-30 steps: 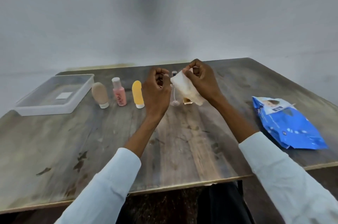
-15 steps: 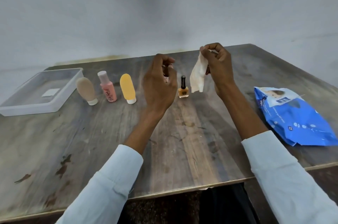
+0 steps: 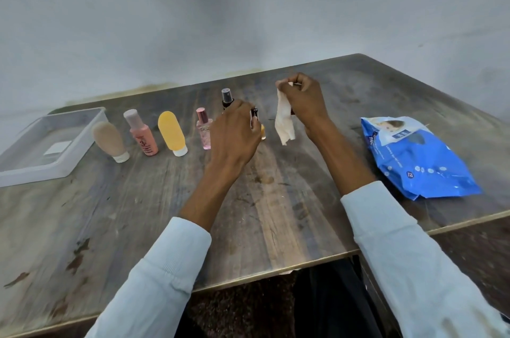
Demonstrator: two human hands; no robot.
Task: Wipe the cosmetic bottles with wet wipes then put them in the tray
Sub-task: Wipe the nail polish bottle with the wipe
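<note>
The clear plastic tray (image 3: 59,127) holds only a white label on its floor; no bottle is in it. It sits at the far left of the worn wooden surface (image 3: 276,213), which meets a plain grey wall. Rightward from the tray stand a beige tube (image 3: 109,137), a pink bottle (image 3: 143,134), a yellow tube (image 3: 172,132), a pink perfume bottle (image 3: 204,130) and a black-capped spray bottle (image 3: 226,97). The left hand (image 3: 234,133) curls over a small amber bottle (image 3: 262,134), fingers at its dark cap. The right hand (image 3: 303,101) pinches a hanging wet wipe (image 3: 284,119) beside it. A blue wipes pack (image 3: 419,161) lies farthest from the tray.
</note>
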